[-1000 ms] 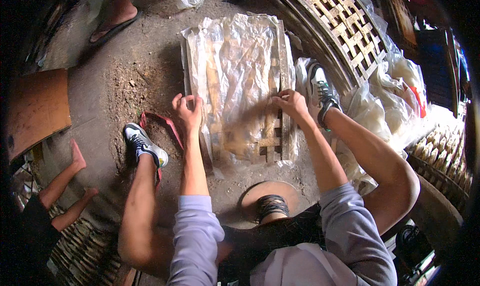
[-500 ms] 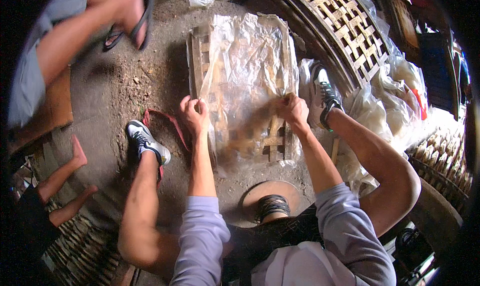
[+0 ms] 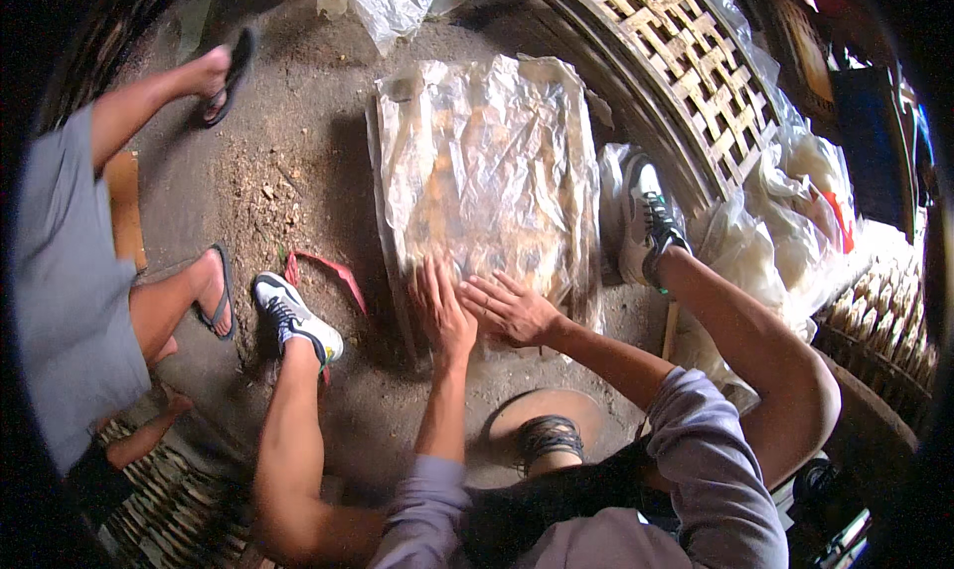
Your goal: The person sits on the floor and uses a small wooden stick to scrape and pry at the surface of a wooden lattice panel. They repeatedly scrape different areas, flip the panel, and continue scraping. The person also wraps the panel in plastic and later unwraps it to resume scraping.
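Note:
Crinkled clear plastic sheeting point(image 3: 487, 171) covers a rectangular wooden-framed tray point(image 3: 397, 306) on the ground between my feet. Through the film the tray's slats show only faintly. My left hand point(image 3: 442, 306) rests flat near the sheet's front edge, its fingers straight and pointing away from me. Just right of it, my right hand point(image 3: 512, 309) lies palm down with its fingers spread, the fingertips close to the left hand. Neither hand grips anything.
Woven lattice trays point(image 3: 686, 62) are stacked at the far right, with bundled plastic point(image 3: 785, 231) below them. More plastic point(image 3: 388, 2) lies at the far side. A person in grey point(image 3: 79, 301) stands at left. A red strip point(image 3: 338, 276) and a round disc point(image 3: 547, 415) lie nearby.
Both hands have let go of the sheet's sides and come together, flat, at its near end. The plastic now spreads over more of the tray. The person at left has stepped nearer.

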A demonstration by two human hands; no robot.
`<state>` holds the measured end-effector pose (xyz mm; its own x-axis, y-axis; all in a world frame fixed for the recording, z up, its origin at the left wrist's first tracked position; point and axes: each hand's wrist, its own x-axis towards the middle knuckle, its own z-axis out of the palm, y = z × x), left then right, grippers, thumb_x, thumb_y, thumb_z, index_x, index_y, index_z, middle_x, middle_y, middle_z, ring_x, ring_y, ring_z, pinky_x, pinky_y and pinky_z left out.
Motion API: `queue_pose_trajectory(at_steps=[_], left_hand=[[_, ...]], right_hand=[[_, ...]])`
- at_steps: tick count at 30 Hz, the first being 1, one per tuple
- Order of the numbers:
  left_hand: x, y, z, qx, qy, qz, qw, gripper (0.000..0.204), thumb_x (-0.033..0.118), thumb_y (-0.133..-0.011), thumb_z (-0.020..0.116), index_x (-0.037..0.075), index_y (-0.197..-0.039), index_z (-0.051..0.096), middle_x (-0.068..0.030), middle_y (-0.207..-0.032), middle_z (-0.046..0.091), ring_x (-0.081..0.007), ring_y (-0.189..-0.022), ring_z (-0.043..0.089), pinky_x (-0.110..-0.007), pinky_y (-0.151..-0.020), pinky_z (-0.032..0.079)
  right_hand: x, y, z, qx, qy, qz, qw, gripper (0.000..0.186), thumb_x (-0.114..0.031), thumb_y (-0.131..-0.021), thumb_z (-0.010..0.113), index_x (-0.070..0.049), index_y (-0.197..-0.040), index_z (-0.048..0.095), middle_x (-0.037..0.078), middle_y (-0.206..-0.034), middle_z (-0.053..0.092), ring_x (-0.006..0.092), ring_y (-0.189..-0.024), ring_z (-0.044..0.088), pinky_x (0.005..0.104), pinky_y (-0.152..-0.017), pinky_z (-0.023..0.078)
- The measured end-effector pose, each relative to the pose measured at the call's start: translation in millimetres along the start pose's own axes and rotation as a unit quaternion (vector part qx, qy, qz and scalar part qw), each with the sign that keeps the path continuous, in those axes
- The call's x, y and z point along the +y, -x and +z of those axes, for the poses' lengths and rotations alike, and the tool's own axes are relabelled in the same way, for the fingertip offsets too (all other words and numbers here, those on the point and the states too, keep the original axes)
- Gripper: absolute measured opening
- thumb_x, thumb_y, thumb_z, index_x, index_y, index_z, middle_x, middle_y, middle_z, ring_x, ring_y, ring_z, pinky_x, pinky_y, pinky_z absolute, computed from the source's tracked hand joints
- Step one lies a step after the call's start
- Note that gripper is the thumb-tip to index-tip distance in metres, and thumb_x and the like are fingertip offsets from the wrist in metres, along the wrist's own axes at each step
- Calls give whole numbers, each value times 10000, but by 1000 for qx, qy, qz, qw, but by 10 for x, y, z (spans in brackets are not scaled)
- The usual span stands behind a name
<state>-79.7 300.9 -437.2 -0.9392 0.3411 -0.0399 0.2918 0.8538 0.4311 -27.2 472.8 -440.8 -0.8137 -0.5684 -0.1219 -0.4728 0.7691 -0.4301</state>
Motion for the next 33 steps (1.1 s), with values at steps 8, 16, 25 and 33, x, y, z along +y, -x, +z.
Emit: queue_pose_trajectory(at_steps=[8,16,25,33], left_hand=[[-190,178,260,-46,-146,8,988,795,513,-987,449,-54,-1531,327,-229,-1622,289,-386,-1502,284,-570,-1222,136],[-302,299,378,-69,-146,1,987,815,533,-1000,425,-62,-1538,287,-260,-1618,269,-423,-1496,279,-618,-1203,122],[-238,226,306,-52,-119,-22,991,784,508,-976,441,-82,-1487,381,-251,-1589,341,-409,-1474,325,-588,-1214,129],[-236,228,386,-52,-76,-22,996,759,496,-987,425,-72,-1489,388,-257,-1577,353,-410,-1468,334,-603,-1208,130]], right_hand=[[2631,-296,-1074,176,259,251,916,694,-500,-976,531,-202,-1568,326,98,-1649,271,296,-1523,249,627,-1206,162],[1562,-700,-661,77,1,-7,997,737,-268,-907,539,-195,-1595,283,48,-1665,220,235,-1539,173,507,-1246,124],[3301,-1104,-1835,228,246,129,933,637,-186,-893,641,-114,-1491,431,62,-1525,463,244,-1378,450,472,-1108,387],[1901,-1408,-203,56,76,-40,995,615,-421,-990,495,-228,-1555,345,39,-1616,329,243,-1436,396,453,-1220,280]])
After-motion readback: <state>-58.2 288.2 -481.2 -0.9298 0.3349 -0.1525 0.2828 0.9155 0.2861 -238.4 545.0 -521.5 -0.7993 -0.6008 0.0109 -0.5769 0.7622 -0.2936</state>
